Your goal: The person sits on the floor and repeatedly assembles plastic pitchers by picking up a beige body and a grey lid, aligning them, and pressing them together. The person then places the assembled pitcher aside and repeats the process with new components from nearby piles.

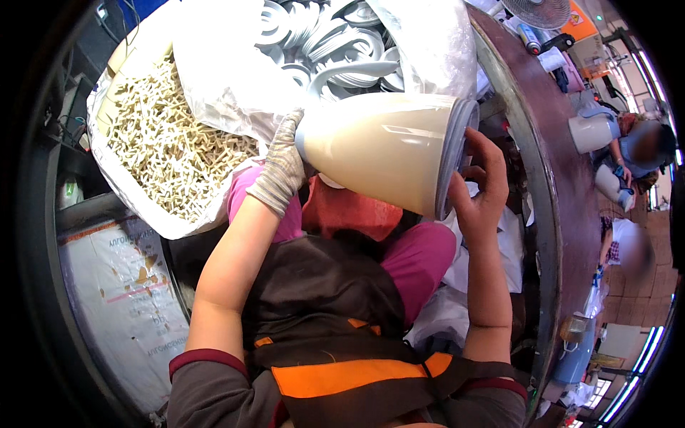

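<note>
A large cream plastic vessel (pixel 378 146), shaped like a jug body, lies on its side across my lap between both hands. Its wide end, at the right, carries a grey rim (pixel 457 157); the narrow left end is grey too. My left hand (pixel 280 167), in a striped knit glove, grips the narrow end, its fingertips partly hidden behind it. At the wide end, my bare right hand (pixel 485 182) holds the rim between thumb and bent fingers. A curved grey arm like a handle (pixel 357 69) rises beside the narrow end; whether it is attached, I cannot tell.
Several curved grey plastic parts (pixel 342 32) fill a plastic-lined bag ahead. A white sack (pixel 153 232) of small pale pieces (pixel 164 135) stands at the left. A long dark bench (pixel 546 178) runs along the right, with people (pixel 635 153) working beyond it.
</note>
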The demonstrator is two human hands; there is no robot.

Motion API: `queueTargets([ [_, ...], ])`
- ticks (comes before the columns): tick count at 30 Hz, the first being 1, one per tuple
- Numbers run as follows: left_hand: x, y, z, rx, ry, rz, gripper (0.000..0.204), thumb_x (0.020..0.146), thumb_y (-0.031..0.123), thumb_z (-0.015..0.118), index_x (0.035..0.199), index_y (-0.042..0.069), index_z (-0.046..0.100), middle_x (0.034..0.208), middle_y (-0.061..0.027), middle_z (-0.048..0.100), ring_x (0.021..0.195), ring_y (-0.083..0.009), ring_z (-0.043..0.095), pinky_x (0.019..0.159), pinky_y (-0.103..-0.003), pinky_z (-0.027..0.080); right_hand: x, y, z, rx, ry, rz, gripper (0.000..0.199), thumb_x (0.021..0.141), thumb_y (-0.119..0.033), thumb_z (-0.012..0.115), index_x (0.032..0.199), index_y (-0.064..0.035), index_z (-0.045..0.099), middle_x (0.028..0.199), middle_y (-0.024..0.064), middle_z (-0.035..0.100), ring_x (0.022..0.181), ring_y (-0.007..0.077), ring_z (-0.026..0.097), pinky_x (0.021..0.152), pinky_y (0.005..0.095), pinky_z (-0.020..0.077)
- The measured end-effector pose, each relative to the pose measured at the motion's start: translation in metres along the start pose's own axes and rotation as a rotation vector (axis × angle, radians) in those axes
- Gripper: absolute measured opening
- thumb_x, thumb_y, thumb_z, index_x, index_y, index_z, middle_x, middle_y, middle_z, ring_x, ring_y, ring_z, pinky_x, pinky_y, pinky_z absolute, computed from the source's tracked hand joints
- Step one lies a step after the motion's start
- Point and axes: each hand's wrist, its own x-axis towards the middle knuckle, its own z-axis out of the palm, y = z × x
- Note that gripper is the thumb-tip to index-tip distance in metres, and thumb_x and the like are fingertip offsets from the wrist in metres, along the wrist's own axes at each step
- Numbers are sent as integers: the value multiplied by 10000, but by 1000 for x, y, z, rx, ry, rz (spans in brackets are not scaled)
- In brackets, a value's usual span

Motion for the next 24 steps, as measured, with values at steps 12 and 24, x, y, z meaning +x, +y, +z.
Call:
queueTargets([
  [12, -12, -7, 8, 294, -81, 353, 446, 888, 381, 551, 1130, 7, 556, 1069, -147, 628, 892, -234, 630, 807, -375, 515, -27, 48, 21, 168, 156, 75, 481, 736, -200, 639, 1172, -34, 527, 1104, 118, 522, 950, 215, 546, 769, 305, 462],
  [24, -46, 7, 24, 534, 9, 515, 359, 903, 354, 548, 1085, 46, 574, 943, -66, 632, 812, -142, 608, 716, -282, 495, -77, 58, 2, 357, -114, 469, 650, 790, -169, 644, 1366, -58, 365, 1300, 115, 473, 1187, 212, 480, 920, 351, 438],
])
